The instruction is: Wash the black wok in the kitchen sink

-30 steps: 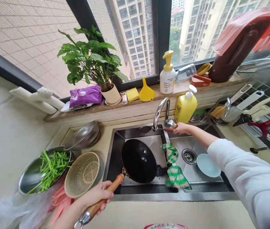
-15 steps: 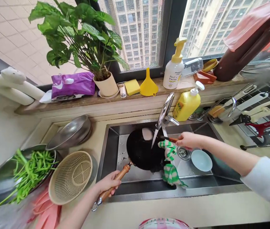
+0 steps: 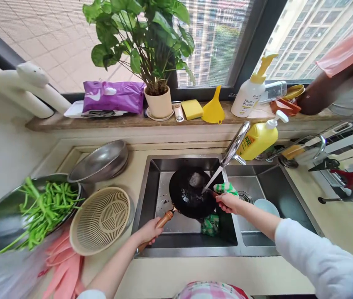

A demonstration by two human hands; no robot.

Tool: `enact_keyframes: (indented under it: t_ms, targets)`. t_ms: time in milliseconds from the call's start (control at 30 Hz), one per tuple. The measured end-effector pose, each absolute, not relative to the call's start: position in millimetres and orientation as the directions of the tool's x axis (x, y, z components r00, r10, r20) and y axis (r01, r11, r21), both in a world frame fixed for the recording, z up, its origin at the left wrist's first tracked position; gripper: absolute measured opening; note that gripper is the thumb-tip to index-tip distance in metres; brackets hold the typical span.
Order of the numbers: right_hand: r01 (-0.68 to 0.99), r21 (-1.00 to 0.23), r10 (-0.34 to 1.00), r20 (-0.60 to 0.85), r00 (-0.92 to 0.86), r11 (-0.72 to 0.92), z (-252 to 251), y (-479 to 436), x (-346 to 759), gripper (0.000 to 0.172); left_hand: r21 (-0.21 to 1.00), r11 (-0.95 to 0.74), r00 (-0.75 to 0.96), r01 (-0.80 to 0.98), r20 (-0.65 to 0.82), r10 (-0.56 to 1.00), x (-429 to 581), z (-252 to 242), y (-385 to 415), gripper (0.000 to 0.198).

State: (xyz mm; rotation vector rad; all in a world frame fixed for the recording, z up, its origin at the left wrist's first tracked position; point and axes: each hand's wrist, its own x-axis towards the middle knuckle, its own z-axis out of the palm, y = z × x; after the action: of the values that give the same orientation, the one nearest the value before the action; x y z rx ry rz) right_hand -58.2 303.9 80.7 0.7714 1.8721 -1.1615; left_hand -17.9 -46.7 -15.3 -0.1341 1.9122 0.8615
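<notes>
A black wok (image 3: 189, 193) sits tilted in the left basin of the steel sink (image 3: 151, 182), and water from the tap (image 3: 235, 145) runs into it. My left hand (image 3: 150, 230) is closed round the wok's wooden handle (image 3: 163, 219). My right hand (image 3: 228, 202) is closed at the wok's right rim on a thin utensil whose tip reaches into the pan; I cannot make out what kind it is. A green-and-white cloth (image 3: 210, 224) hangs over the divider just under and behind that hand.
On the counter to the left are a beige colander (image 3: 100, 220), a steel bowl of green beans (image 3: 33, 209), an upturned steel bowl (image 3: 100, 160) and pink gloves (image 3: 61, 270). A pale blue bowl (image 3: 265, 205) lies in the right basin. Soap bottles, a yellow funnel (image 3: 213, 112) and a potted plant (image 3: 158, 104) line the sill.
The tap was turned on and swung over the left basin. My right hand came from the tap lever to the wok's rim with the utensil. The wok shifted under the stream.
</notes>
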Motion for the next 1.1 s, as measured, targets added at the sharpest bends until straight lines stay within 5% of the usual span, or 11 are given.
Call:
enact_keyframes:
  t_ms: [267, 467, 600, 667, 733, 867, 1000, 1100]
  targets:
    - [0.659, -0.359, -0.088, -0.909, -0.406, 0.661, 116, 321, -58, 0.016, 0.521, 0.836, -0.717, -0.174, -0.649, 0.255, -30, -5, -43, 0.018]
    - [0.552, -0.191, 0.078, -0.901, -0.426, 0.811, 122, 355, -40, 0.024, 0.630, 0.775, -0.842, 0.060, -0.385, 0.378, -79, 18, 42, 0.014]
    - [0.378, -0.225, 0.119, -0.704, -0.700, 0.898, 105, 336, -21, 0.019, 0.740, 0.654, -0.844, 0.158, -0.242, 0.478, -120, 43, 127, 0.014]
    - [0.253, -0.216, 0.088, -0.572, -0.816, 0.943, 104, 329, -6, 0.041, 0.783, 0.597, -0.858, 0.176, -0.176, 0.483, -136, 56, 160, 0.015]
    - [0.081, -0.126, 0.022, -0.412, -0.911, 0.989, 107, 328, 10, 0.058, 0.814, 0.552, -0.872, 0.178, -0.129, 0.471, -147, 70, 182, 0.015]
    - [-0.172, 0.054, -0.162, -0.146, -0.976, 0.984, 118, 346, 35, 0.066, 0.858, 0.477, -0.865, 0.189, -0.084, 0.494, -151, 95, 200, 0.019]
    - [0.034, -0.189, -0.021, -0.282, -0.959, 0.981, 123, 363, 34, 0.057, 0.891, 0.414, -0.831, 0.187, -0.081, 0.551, -144, 108, 199, 0.013]
    - [0.499, -0.494, 0.154, -0.584, -0.797, 0.712, 114, 362, 20, 0.035, 0.885, 0.439, -0.823, 0.158, -0.127, 0.553, -138, 104, 183, 0.013]
